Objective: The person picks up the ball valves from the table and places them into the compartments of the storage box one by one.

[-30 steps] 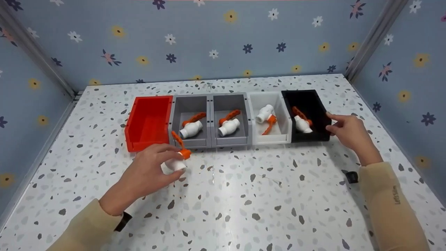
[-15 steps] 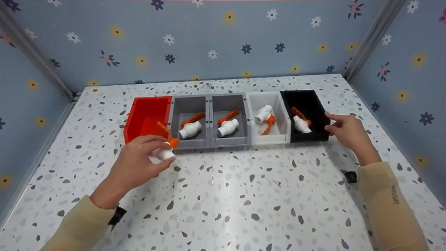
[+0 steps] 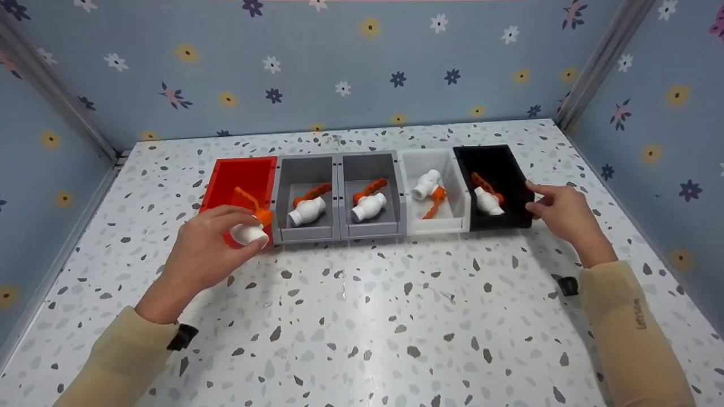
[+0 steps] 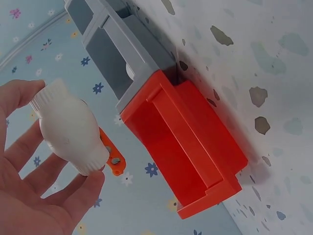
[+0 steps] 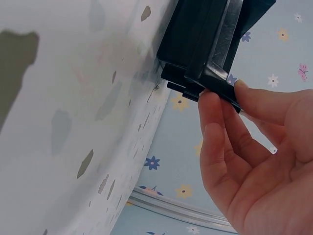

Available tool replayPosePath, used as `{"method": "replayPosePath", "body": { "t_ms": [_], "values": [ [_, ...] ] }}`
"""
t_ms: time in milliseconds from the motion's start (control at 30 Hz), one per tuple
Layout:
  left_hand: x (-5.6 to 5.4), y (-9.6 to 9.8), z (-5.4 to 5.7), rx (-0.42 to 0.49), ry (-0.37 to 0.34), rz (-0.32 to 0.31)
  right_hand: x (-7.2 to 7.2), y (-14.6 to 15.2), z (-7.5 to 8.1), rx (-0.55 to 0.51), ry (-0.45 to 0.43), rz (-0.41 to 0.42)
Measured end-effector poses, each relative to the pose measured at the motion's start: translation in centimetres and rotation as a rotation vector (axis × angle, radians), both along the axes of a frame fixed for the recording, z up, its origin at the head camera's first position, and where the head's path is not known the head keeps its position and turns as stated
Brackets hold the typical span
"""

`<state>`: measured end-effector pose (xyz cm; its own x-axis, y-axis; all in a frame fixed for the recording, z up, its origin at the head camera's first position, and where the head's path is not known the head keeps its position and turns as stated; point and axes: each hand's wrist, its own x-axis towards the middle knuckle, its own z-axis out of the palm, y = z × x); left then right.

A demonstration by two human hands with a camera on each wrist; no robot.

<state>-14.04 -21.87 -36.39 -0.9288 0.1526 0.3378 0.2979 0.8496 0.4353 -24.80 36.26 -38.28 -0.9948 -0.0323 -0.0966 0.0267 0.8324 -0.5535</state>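
Observation:
My left hand (image 3: 201, 249) grips a white plastic ball valve (image 4: 71, 127) with an orange lever (image 3: 246, 198), thumb at one end of the body and fingers at the other. In the head view the valve overlaps the front of the red bin (image 3: 243, 172); the left wrist view shows the bin's inside bare. On the far right, my right hand (image 3: 565, 217) pinches the right edge of the black bin (image 5: 205, 44) between thumb and fingers. Inside that bin lies another ball valve (image 3: 489, 202).
Between the red and black bins stand two grey bins (image 3: 308, 169) (image 3: 370, 167) and a white bin (image 3: 461, 206), side by side, each with one white-and-orange valve. The speckled table (image 3: 407, 322) extends in front; flowered wall panels (image 3: 362, 68) enclose the back and sides.
My left hand has moved left and away from me with the ball valve, from in front of the left grey bin to the red bin's front. The right hand keeps its hold on the black bin.

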Motion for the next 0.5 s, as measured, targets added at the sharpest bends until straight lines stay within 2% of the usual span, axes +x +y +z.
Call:
{"method": "replayPosePath", "body": {
  "t_ms": [267,500],
  "values": [
    [-1.0,-0.8,-0.1,0.015,-0.065,0.057,-0.1,0.1,-0.1,0.006,0.008,0.007],
    [-2.0,-0.9,-0.1,0.021,-0.094,0.077,0.0,0.0,-0.3,0.021,0.027,-0.001]
  ]
}}
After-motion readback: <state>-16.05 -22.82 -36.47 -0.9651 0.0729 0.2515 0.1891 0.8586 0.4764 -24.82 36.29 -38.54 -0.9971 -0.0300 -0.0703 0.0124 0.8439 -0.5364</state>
